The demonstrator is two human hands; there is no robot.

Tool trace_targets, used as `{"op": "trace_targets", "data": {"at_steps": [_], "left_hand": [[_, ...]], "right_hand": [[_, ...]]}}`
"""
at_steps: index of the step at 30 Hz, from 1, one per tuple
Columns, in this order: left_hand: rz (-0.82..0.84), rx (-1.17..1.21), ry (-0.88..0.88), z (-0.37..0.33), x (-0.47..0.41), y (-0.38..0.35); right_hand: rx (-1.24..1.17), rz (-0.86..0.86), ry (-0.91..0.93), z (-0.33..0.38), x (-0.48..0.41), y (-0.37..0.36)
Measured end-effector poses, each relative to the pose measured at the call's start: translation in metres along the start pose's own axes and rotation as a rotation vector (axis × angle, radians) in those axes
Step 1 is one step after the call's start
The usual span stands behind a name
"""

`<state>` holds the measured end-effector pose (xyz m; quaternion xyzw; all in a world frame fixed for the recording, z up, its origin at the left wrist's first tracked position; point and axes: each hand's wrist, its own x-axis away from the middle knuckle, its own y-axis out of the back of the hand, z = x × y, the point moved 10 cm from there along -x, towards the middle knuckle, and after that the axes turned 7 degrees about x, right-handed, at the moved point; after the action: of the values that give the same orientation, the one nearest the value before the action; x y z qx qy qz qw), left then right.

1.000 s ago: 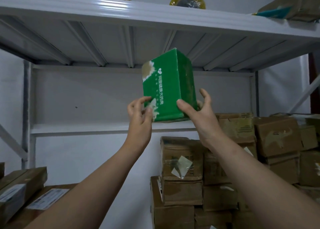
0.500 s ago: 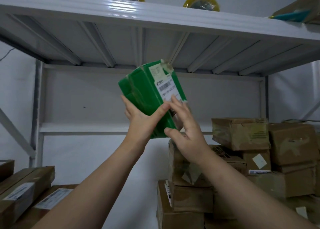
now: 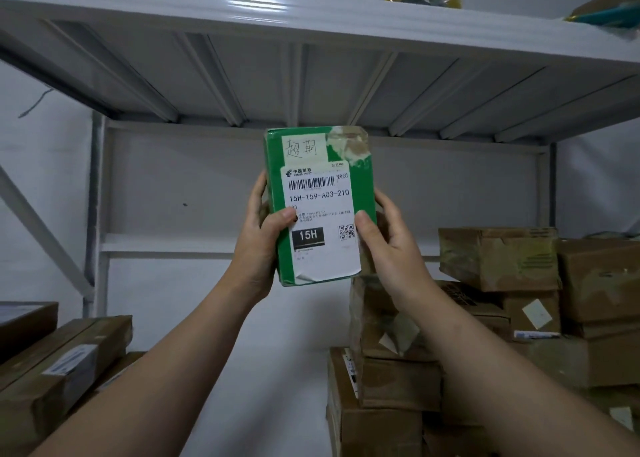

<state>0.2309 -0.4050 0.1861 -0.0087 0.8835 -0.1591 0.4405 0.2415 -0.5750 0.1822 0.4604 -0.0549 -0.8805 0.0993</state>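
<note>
White metal shelving (image 3: 311, 17) lines the storeroom wall. In front of its middle tier the left hand (image 3: 258, 245) and right hand (image 3: 388, 245) grip a small green cardboard parcel (image 3: 363, 186) upright in the air, one hand on each long side, thumbs pressed on the front and fingers wrapped behind. I judge it is held so to square its white shipping label (image 3: 320, 221), with barcode and handwritten note, to the eyes for reading. The parcel sits between both palms, resting on no shelf. Brown taped cartons (image 3: 498, 259) stack toward the shelving's right end, and flatter brown cartons (image 3: 65, 363) lie at its lower left corner
</note>
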Motion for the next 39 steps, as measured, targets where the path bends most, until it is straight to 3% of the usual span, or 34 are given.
{"op": "trace_targets", "data": {"at_steps": [9, 20, 25, 31, 39], "left_hand": [[0.004, -0.037, 0.007, 0.000, 0.000, 0.010], [-0.119, -0.001, -0.071, -0.014, 0.041, 0.019], [-0.040, 0.077, -0.005, -0.002, 0.045, 0.010], [0.044, 0.125, 0.073, 0.011, 0.081, -0.056], [0.033, 0.271, 0.200, 0.032, 0.189, -0.206]], "right_hand": [[-0.015, -0.016, 0.019, -0.004, -0.001, -0.010], [-0.085, -0.219, 0.005, -0.004, 0.019, -0.023], [-0.058, -0.314, -0.034, 0.001, 0.045, -0.007], [0.037, -0.430, -0.052, 0.033, 0.101, 0.054], [0.266, -0.538, -0.095, 0.099, 0.217, 0.188]]}}
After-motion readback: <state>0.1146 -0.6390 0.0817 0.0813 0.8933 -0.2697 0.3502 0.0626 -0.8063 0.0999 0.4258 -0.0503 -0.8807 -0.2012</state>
